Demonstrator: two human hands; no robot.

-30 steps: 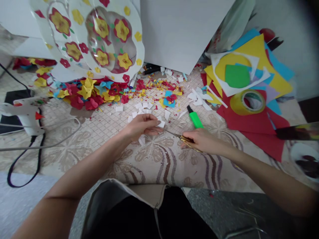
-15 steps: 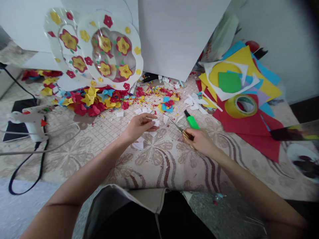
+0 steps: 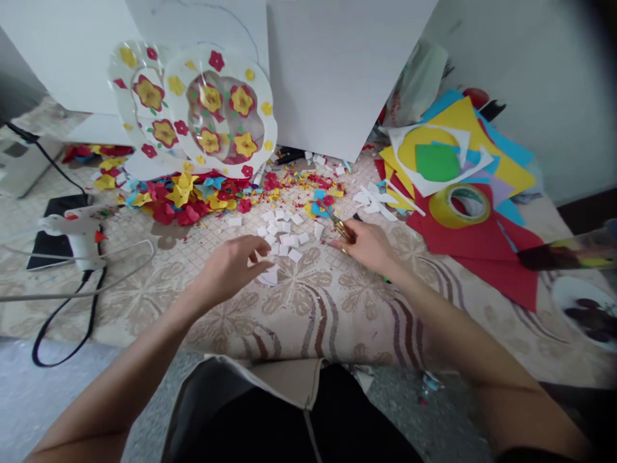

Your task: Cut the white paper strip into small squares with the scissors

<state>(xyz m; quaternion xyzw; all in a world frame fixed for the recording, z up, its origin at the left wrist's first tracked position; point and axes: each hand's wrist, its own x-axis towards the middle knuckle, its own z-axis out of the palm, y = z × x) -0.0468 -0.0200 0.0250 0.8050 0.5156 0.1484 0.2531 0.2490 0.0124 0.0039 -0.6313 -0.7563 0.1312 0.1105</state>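
Observation:
My left hand hovers just left of several small white foam or paper squares, its thumb and curved fingers apart with nothing seen between them. A white scrap with a curved edge lies beneath its fingertips. Gold-handled scissors are in my right hand, with the blades pointing up and left towards a blue and red paper flower. Between the squares and the scissors lies another white scrap. The green marker is mostly hidden under my right hand.
Two clear-windowed white frames with paper flowers stand at the back. Before them lies a heap of coloured paper flowers. A white glue gun and its cable are at the left. Coloured sheets and a tape roll lie right.
My left hand has drawn back to the left and uncovered the white squares. My right hand has shifted slightly up and left with the scissors, now covering most of the green marker.

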